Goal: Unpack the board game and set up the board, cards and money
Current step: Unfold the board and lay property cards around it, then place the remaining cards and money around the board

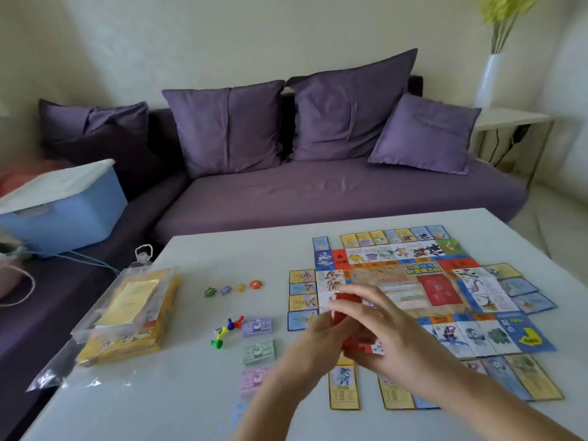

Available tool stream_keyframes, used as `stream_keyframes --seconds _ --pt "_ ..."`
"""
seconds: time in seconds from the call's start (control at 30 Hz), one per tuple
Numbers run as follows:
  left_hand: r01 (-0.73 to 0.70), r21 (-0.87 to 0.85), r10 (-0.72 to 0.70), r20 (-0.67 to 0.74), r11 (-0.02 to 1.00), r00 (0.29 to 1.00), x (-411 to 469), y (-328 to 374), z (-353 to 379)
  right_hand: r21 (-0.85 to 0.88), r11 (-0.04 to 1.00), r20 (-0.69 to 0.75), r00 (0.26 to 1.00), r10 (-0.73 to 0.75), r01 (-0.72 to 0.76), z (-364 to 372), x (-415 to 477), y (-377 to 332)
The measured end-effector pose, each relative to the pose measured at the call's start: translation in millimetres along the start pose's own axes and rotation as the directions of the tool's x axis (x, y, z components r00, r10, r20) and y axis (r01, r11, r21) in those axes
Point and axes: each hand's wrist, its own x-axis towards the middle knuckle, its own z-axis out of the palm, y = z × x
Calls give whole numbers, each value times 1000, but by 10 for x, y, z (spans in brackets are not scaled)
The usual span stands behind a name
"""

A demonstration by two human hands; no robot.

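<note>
Left hand point(307, 346) and right hand point(391, 332) curl round red cards point(346, 299).

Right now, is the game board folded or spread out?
Spread out. The board lies flat and face up on the table, its printed squares showing, with cards laid along its edges.

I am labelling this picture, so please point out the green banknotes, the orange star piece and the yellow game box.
green banknotes point(258, 351): head view, middle of the top note.
orange star piece point(255, 284): head view, its centre.
yellow game box point(133, 340): head view, bare yellow top near front edge.
</note>
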Motion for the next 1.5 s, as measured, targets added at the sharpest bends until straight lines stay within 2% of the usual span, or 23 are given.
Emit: stream_keyframes --seconds 0.1,0.27,0.37,0.43,0.53,0.7,1.03,1.5 --pt "-13 22 11 83 1000 997 232 90 172 -30 998 -31 998 51 -52 -137 -72 221" --pt "-41 62 35 101 997 994 703 260 492 -177 974 -113 986 122 -140 -456 -16 605" --pt "-36 116 23 113 993 993 1011 367 613 -122 961 -31 968 248 -250 -738 113 884" --pt "-74 268 47 106 961 993 1262 345 665 -183 923 44 935 351 -337 -923 159 1198" --pt "-151 630 109 105 762 988 1589 199 674 -267 860 192 851 490 -435 -1083 187 1673" --pt "-202 829 132 156 521 979 1834 -80 761 -361 822 412 716 564 -440 -1026 168 2127" --pt "-247 851 144 203 463 969 1928 -348 764 -406 814 500 644 579 -417 -872 119 2300" --pt "-220 862 116 188 456 975 1951 -411 731 -407 805 504 628 592 -432 -788 58 2327"
